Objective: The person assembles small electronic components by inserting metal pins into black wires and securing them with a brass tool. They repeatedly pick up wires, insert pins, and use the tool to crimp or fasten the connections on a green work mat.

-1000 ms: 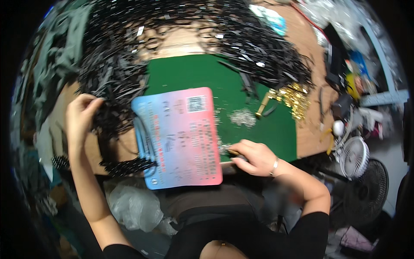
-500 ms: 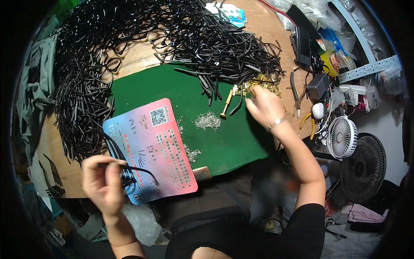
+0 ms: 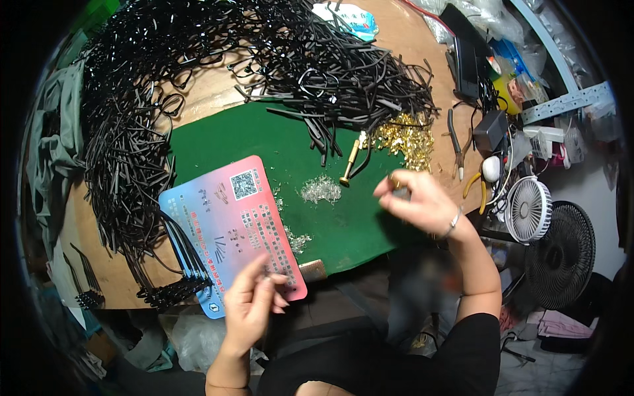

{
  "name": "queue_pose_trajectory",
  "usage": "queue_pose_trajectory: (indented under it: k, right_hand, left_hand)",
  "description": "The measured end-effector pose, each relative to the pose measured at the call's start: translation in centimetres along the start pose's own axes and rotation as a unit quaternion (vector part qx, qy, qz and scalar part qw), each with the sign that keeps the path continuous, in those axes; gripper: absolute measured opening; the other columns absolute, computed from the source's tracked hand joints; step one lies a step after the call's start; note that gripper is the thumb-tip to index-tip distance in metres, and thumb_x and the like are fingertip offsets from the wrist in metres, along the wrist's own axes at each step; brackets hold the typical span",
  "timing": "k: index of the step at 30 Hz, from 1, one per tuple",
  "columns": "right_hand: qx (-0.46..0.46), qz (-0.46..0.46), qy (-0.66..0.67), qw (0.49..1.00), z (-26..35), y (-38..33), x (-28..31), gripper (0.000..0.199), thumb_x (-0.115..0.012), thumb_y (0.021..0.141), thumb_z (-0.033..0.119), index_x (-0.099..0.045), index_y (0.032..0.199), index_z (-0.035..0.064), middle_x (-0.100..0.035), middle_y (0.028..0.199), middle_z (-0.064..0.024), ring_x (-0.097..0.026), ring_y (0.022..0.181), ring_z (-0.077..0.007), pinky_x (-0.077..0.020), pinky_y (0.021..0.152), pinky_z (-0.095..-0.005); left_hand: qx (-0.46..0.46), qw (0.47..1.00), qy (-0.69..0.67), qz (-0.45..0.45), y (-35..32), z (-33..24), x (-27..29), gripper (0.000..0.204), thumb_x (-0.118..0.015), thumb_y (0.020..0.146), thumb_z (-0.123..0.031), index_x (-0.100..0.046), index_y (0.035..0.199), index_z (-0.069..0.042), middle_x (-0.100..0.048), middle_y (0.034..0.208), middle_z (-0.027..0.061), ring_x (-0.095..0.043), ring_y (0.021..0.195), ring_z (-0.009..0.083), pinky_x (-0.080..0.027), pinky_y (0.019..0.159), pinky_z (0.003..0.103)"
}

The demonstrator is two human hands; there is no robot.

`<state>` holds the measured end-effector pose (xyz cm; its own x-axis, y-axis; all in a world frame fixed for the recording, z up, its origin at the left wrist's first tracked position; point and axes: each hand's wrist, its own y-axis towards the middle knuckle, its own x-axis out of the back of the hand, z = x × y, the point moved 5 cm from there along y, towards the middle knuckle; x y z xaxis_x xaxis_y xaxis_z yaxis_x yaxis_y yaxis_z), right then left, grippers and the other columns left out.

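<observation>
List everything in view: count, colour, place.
cords: a large heap, black, across the back and left of the table
mat: one, green, centre of the table
card: one, pink and blue, on the mat's near left corner
bundled cords: one small bunch, black, at the card's left edge
gold fittings: a pile, gold, on the mat's far right
brass tool: one, gold, on the mat left of the fittings
silver bits: a small pile, silver, mid mat
pliers: one pair, yellow handles, right of the mat
small fan: one, white, right edge
floor fan: one, black, lower right
left hand: over the card's near edge, fingers pinched
right hand: above the mat's right side, pinching a small gold piece
</observation>
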<state>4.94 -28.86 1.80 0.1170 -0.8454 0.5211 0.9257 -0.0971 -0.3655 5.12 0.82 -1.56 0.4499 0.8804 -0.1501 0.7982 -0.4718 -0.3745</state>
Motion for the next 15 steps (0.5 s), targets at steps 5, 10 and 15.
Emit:
queue_pose_trajectory:
  k: [5,10,15]
  right_hand:
    - [0.170,0.142,0.076,0.972,3.2,-1.2,-7.9,0.018,-0.064,0.081,0.018,-0.061,0.084,0.0005,-0.062,0.080,-0.0126,-0.062,0.073,-0.0250,-0.0493,0.066,-0.0319]
    - [0.218,0.060,0.049,0.973,3.8,-1.6,-8.7,0.017,-0.064,0.082,0.018,-0.060,0.081,0.0016,-0.058,0.076,-0.0116,-0.060,0.067,-0.0257,-0.0485,0.058,-0.0326]
    - [0.211,0.048,0.025,0.976,4.0,-1.5,-10.7,0.019,-0.065,0.082,0.018,-0.058,0.077,0.0014,-0.056,0.074,-0.0109,-0.058,0.064,-0.0263,-0.0471,0.056,-0.0334]
  left_hand:
    - [0.027,0.995,0.008,0.095,0.4,1.6,-4.2,0.026,-0.045,0.093,-0.002,-0.049,0.119,0.003,-0.065,0.093,0.0083,-0.058,0.064,0.0065,-0.050,0.059,0.020]
    - [0.071,0.994,-0.012,0.084,-0.2,1.8,-4.0,0.026,-0.048,0.093,-0.003,-0.050,0.118,0.002,-0.066,0.092,0.0082,-0.057,0.061,0.0059,-0.050,0.056,0.020]
    - [0.081,0.992,-0.054,0.078,-0.9,2.3,-3.9,0.026,-0.048,0.093,-0.005,-0.051,0.118,0.001,-0.066,0.093,0.0078,-0.056,0.060,0.0052,-0.048,0.053,0.019]
